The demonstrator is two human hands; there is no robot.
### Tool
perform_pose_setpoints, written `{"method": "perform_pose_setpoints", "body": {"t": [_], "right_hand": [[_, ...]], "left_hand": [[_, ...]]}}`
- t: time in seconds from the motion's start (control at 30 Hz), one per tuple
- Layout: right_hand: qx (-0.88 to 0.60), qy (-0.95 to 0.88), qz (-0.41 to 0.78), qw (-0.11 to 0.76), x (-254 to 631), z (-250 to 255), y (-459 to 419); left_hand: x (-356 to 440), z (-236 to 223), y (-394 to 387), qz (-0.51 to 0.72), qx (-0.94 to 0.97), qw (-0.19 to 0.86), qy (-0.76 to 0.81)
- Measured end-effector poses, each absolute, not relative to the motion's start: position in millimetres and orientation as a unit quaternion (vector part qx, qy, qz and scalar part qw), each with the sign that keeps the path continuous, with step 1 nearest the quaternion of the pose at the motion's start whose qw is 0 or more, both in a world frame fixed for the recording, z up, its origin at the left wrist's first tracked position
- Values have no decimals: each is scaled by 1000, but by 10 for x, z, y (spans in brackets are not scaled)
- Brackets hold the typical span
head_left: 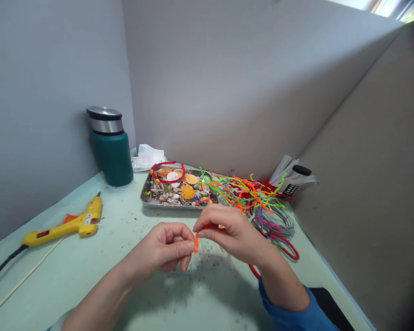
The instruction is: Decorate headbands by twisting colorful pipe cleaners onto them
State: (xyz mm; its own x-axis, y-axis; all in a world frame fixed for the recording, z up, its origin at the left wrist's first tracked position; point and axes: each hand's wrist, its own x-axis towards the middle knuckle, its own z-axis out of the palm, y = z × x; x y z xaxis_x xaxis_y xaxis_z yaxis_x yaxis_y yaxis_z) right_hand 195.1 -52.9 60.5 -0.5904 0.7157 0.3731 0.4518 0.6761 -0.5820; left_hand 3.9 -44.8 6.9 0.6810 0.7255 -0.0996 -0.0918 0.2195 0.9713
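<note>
Between my fingertips is a short piece of orange pipe cleaner [196, 243], standing roughly upright over the table. My left hand [172, 246] pinches it from the left with thumb and forefinger. From the right, my right hand [229, 230] pinches its upper end, and a bit of orange and red shows inside the curled fingers. Just behind the hands lies a metal tray [172, 207] of seashells, with a red pipe cleaner ring [153, 174] resting on top. A tangled heap of colourful pipe cleaners [248, 191] spreads to the right of the tray.
A yellow glue gun [69, 225] with a black cord lies at the left beside a thin stick [27, 276]. A green bottle [112, 158] stands behind it. White tissue [150, 154] sits at the back. Clear glue sticks and a black-capped container [298, 177] are at the right wall.
</note>
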Motion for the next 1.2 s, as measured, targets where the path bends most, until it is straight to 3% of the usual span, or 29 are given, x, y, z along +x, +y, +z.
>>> {"method": "perform_pose_setpoints", "body": {"t": [0.47, 0.73, 1.2], "right_hand": [[-305, -884, 89, 344, 1857, 559, -578], [-343, -887, -56, 304, 1799, 497, -606], [-427, -835, -28, 345, 1989, 602, -526]], "left_hand": [[67, 40, -456, 289, 565, 711, 303], [79, -77, -446, 329, 568, 659, 367], [104, -195, -383, 387, 486, 690, 371]]}}
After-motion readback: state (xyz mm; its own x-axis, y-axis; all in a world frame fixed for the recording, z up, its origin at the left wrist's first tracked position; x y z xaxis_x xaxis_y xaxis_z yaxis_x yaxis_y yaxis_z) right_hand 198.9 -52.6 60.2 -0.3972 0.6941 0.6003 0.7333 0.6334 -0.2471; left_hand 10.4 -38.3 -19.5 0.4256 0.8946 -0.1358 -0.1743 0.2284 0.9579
